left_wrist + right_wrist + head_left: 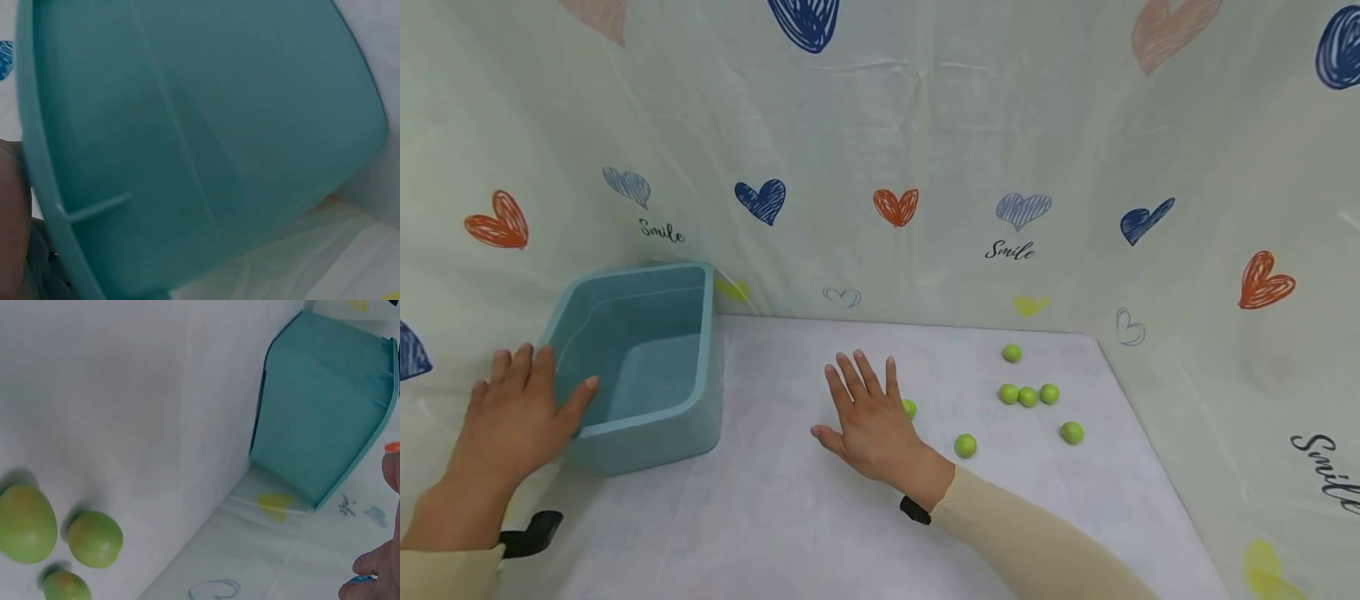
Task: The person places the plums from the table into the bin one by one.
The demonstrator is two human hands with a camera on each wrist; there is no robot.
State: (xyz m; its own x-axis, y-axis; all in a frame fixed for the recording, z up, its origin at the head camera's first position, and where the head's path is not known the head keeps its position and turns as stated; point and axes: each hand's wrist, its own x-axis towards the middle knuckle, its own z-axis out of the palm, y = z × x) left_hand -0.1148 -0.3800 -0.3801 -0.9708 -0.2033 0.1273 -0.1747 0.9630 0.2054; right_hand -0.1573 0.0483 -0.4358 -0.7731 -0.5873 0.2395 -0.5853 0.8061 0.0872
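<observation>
A light-blue plastic basin [706,392] stands upright at the left of the white table, with nothing visible inside it. My left hand [512,412] lies at its near-left rim, fingers extended and thumb over the corner; the left wrist view shows the basin's outer wall [219,125]. Over the middle of the table my right hand [876,425] is spread with nothing in it. Just behind it, one round green fruit [910,408] is partly hidden. Another green fruit [966,446] lies near the wrist, and several more, such as this fruit [1027,397], lie farther right.
A pale curtain [940,142] printed with hearts hangs behind the white table [790,500] and along its sides. Bands with black parts [916,510] sit at both wrists. Three fruits among the green ones lie in a short row toward the right back.
</observation>
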